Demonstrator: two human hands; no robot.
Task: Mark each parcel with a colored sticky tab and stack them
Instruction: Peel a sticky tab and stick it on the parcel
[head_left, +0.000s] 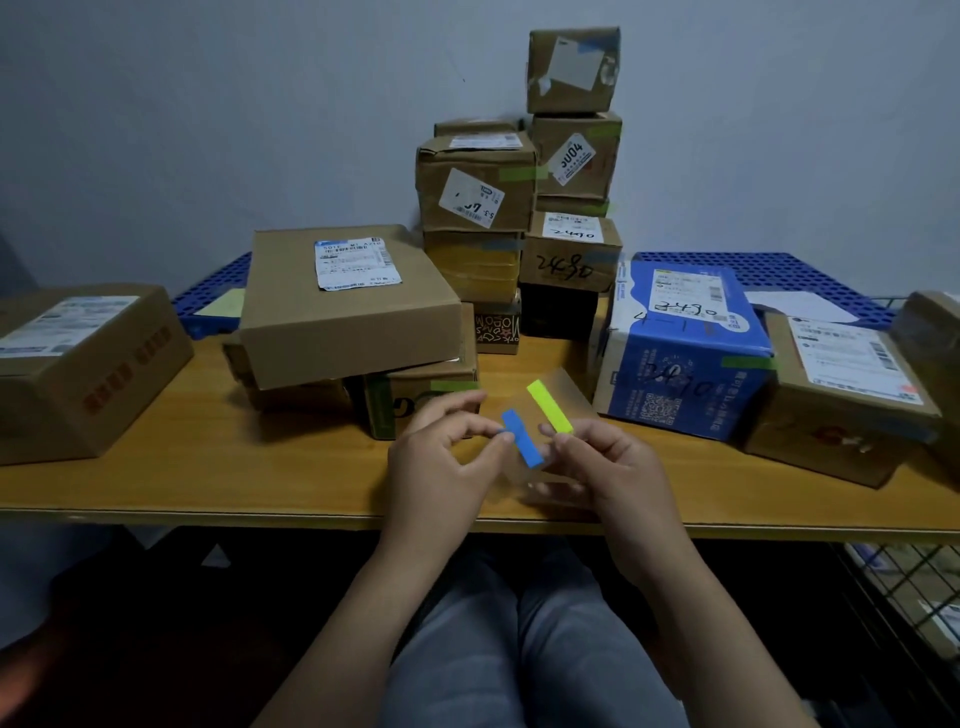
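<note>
Presently my left hand (447, 452) pinches the blue tab (522, 439), my right hand (608, 462) grips the backing sheet (571, 389); a hasty peel could fold the adhesive onto itself.

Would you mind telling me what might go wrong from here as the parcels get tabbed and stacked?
The blue tab, pinched by the left hand off the clear sheet in the right hand, could curl onto itself. The tall parcel stack looks uneven; adding more might topple it.
</note>
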